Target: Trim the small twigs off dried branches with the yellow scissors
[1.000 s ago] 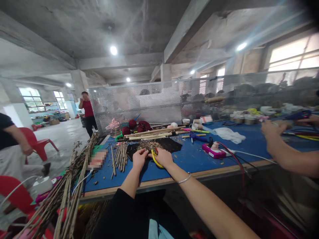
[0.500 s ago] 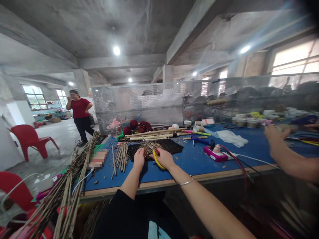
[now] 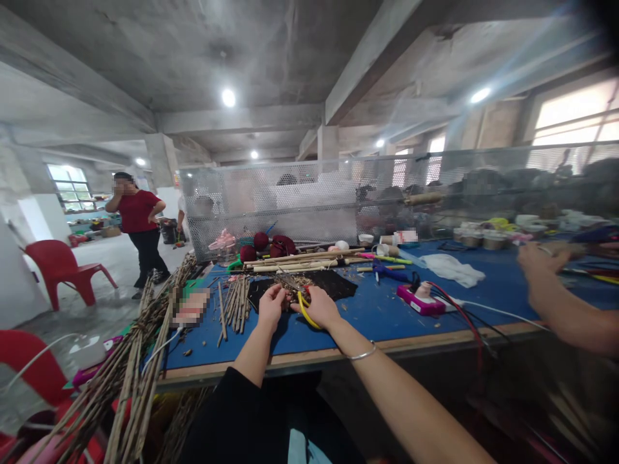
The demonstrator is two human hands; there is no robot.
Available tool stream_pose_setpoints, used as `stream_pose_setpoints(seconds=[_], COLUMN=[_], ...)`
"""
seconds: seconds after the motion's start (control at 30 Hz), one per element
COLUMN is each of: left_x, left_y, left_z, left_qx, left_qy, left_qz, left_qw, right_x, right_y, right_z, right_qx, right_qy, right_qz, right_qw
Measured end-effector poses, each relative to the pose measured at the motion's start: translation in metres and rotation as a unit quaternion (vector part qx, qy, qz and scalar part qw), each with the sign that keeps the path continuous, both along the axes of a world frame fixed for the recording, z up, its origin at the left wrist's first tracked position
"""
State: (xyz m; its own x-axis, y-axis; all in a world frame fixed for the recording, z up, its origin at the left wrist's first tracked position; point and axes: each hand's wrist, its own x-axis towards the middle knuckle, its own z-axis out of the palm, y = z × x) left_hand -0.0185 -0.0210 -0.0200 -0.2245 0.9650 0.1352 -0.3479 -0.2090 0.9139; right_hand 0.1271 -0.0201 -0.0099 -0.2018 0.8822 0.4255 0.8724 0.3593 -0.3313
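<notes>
My right hand is closed round scissors with yellow and red handles. Their metal blades point up and left over a heap of brown plant clippings. That heap lies on a black cloth. Close beside the blades, my left hand has its fingertips pinched together; whatever is between them is too small to make out. Left of that hand, cut brown sticks lie in a row on the blue table top.
Long bundled stalks lean at the table's left edge. Behind the cloth are bamboo sticks and dark red yarn balls. A purple power strip with cables sits right. A co-worker's arm reaches in; another person stands far left.
My left fingers have shifted slightly and curled near the blades. The scissors stay in my right hand. The person in red has moved left, and part of another person shows behind.
</notes>
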Motion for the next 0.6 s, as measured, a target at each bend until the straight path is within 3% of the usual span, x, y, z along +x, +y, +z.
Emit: stream_pose_setpoints(seconds=[0.6], left_x=[0.0040], left_y=[-0.0026], left_z=[0.0014], left_qx=[0.002], left_qy=[0.016], left_qz=[-0.030], left_qw=[0.999], right_x=[0.0001], right_y=[0.0025], right_z=[-0.0033], right_qx=[0.052], right_qy=[0.000], right_qz=[0.031], right_qw=[0.998])
